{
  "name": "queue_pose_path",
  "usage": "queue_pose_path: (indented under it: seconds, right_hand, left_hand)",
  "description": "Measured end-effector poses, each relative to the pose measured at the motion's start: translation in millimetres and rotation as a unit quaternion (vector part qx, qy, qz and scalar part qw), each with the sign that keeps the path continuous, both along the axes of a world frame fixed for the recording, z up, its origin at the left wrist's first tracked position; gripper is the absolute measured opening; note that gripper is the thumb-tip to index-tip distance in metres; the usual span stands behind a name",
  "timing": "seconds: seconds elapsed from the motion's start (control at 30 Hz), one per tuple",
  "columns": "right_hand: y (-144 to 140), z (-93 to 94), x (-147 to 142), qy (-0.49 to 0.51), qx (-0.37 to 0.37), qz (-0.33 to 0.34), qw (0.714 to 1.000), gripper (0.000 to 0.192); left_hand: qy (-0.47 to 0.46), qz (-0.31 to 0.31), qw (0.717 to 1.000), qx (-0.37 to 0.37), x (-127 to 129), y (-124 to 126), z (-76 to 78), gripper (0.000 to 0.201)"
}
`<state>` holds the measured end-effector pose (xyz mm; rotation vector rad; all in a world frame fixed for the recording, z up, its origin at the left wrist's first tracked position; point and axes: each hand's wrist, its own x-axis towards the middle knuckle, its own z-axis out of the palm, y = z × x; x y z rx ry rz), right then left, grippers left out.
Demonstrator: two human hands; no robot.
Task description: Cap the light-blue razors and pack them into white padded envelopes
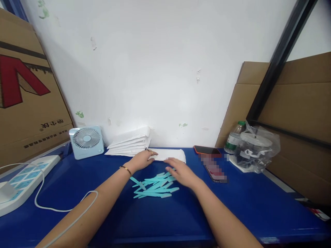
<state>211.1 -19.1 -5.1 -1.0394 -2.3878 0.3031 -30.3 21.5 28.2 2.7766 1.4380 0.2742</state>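
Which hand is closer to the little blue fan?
Left. The left hand lies on the white packet, on the little blue fan's side; the right hand is farther away, over the teal sticks.

I count 1 fan (86, 141) at 9 o'clock, 2 phones (210, 162) at 3 o'clock, 1 bottle (234, 137), 1 power strip (23, 181); teal strips (155, 186) too piled to count.

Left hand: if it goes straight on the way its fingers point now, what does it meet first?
Probably the flat white packet: the left hand already rests at its edge, fingers pointing right along it.
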Motion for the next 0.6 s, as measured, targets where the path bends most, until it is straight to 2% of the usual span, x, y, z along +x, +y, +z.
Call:
queue_pose_path:
  seconds: [0.03,0.1,0.23,0.33,0.43,0.5,0.6]
  right_hand:
    - [5.9,0.2,10.8,0.009,0.004,-0.025,1.000,0.036]
    - [16.8,-2.4,30.1,-0.010,-0.016,-0.042,0.999,0.038]
    - [27.1,-11.5,44.4,-0.042,-0.060,-0.015,0.997,0.035]
    - [25.7,-12.9,40.5,-0.035,-0.089,-0.009,0.995,0.023]
    - [22.9,-10.3,39.6,-0.029,-0.129,-0.005,0.991,0.016]
    - [22.0,-8.2,42.7,-0.029,-0.158,0.000,0.987,0.016]
    - [21.2,-4.4,49.0,-0.039,-0.195,0.021,0.980,0.018]
  left_hand:
    - [-0.036,0.000,0.999,-0.023,-10.5,-7.5,2.0,0.038]
    - [-0.046,0.008,0.995,-0.090,-33.9,-23.6,4.7,0.038]
    - [-0.031,0.040,0.989,-0.139,-69.8,-51.7,1.6,0.040]
    - [-0.033,0.069,0.982,-0.173,-74.3,-61.1,-7.0,0.029]
    - [-0.063,0.067,0.971,-0.222,-70.0,-61.3,-13.3,0.024]
    - [-0.082,0.052,0.964,-0.246,-69.5,-59.3,-12.0,0.025]
    - [-0.102,0.034,0.960,-0.260,-71.1,-55.2,-1.5,0.027]
